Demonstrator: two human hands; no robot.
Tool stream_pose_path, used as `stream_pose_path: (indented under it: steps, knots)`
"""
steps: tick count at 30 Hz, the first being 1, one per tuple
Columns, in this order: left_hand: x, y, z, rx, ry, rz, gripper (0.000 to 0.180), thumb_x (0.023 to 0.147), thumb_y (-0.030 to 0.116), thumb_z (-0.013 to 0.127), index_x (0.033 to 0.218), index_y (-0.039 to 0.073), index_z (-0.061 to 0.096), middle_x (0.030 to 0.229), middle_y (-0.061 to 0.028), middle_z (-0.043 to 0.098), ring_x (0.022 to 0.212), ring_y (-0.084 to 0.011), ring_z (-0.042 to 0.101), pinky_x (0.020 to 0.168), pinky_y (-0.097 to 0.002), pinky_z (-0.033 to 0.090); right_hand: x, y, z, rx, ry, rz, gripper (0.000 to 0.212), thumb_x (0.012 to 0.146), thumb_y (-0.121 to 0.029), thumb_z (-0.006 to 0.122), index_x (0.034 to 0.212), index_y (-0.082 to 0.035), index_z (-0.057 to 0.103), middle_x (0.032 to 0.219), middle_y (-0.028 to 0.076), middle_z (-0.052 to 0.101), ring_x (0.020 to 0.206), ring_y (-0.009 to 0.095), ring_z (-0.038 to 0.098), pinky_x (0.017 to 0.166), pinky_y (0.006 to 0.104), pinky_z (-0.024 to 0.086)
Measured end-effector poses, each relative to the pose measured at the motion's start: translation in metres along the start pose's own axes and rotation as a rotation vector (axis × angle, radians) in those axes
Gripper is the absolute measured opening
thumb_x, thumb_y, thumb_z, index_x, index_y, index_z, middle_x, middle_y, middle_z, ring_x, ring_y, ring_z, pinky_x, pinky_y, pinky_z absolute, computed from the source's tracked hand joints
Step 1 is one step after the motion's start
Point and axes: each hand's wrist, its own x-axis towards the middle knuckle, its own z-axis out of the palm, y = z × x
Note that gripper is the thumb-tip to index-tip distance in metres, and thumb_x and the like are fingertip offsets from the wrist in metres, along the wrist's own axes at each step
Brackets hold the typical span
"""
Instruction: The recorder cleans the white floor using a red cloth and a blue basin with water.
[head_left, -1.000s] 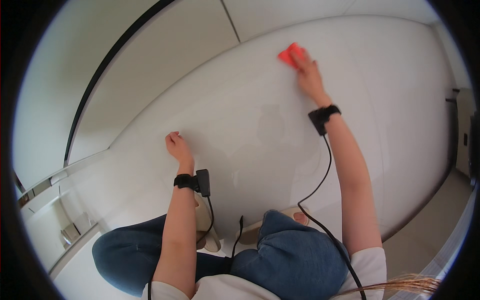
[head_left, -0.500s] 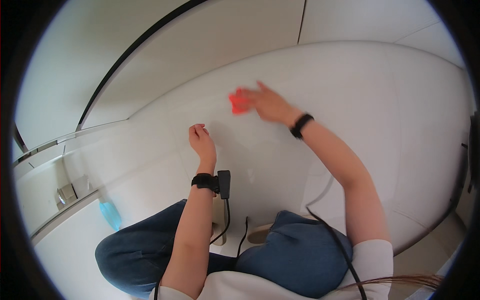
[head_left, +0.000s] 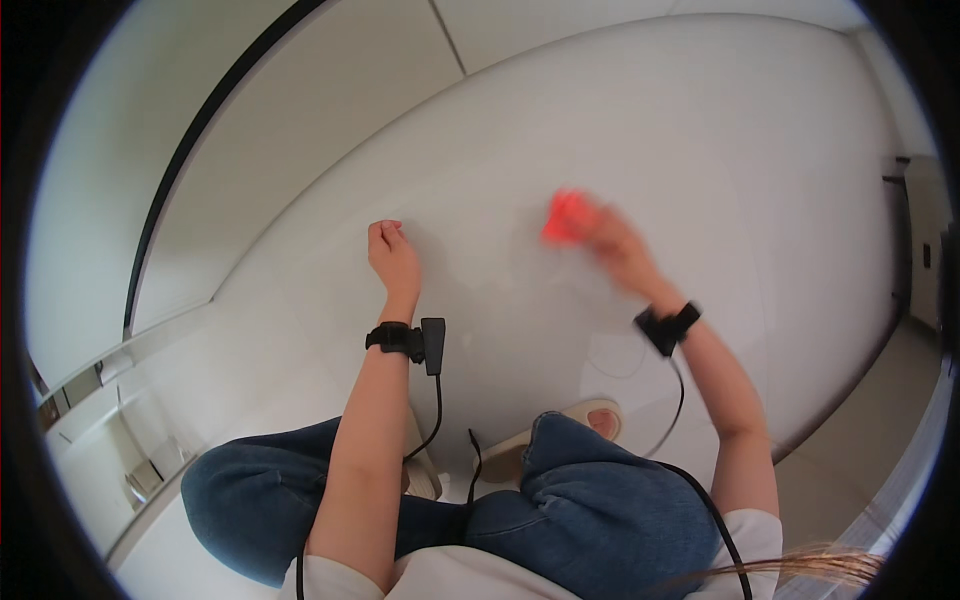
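My right hand, smeared by motion, grips a bright red, blurred piece that may be a cloth or a sponge. It is held low over the pale, glossy floor; whether it touches the floor I cannot tell. To the left, my left hand is loosely closed, its fingers curled in, and nothing shows in it. Each wrist wears a black strap with a small black box and a cable.
White panels with a black strip rise at the far left. At the lower left lies a metal-edged recess. My bent knees in jeans and my beige slippers are close below. A grey box-like unit stands at the right edge.
My right hand and the red piece have moved to the right. My left hand remains loosely closed. The view has shifted, and a light-blue object at the lower left has gone out of sight.
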Motion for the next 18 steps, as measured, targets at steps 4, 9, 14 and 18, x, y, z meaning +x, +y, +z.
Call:
stream_pose_path:
  steps: [4,9,14,18]
  knots:
    - [-0.01,0.01,0.024,-0.018,-0.076,0.039,0.026,0.1,0.019,0.042,0.086,0.001,0.054,0.072,-0.0003,0.05,0.064,-0.0086,0.044,0.057,-0.0249,0.038,-0.006,0.097,-0.13,-0.388,0.52,0.207,0.064,0.074,0.011,0.043,0.129,-0.016,0.057,0.144,0.01,0.045,0.133,0.03,0.039,0.113,0.0454,0.022]
    - [-0.022,0.008,0.026,0.116,-0.143,0.087,0.026,0.1,0.02,0.042,0.087,0.002,0.054,0.07,-0.0014,0.051,0.063,-0.0099,0.045,0.058,-0.0266,0.039,0.01,0.12,-0.128,-0.611,0.696,0.299,0.061,0.076,0.009,0.044,0.13,-0.017,0.057,0.146,0.01,0.042,0.137,0.03,0.035,0.113,0.0543,0.018]
    - [-0.026,0.011,0.02,0.194,-0.143,0.102,0.025,0.1,0.02,0.042,0.087,0.002,0.054,0.068,-0.0012,0.05,0.062,-0.0102,0.045,0.059,-0.0272,0.039,0.04,0.021,0.021,-0.458,0.167,0.02,0.065,0.072,0.013,0.041,0.126,-0.018,0.059,0.144,0.005,0.045,0.138,0.024,0.034,0.113,0.0566,0.019]
    - [-0.02,0.021,0.021,0.214,-0.193,0.168,0.023,0.1,0.019,0.043,0.088,0.003,0.054,0.069,-0.0012,0.05,0.064,-0.0102,0.046,0.06,-0.027,0.04,-0.006,-0.049,0.088,-0.33,-0.205,-0.217,0.06,0.075,0.005,0.049,0.125,-0.027,0.06,0.142,-0.005,0.047,0.136,0.014,0.037,0.115,0.0537,0.02]
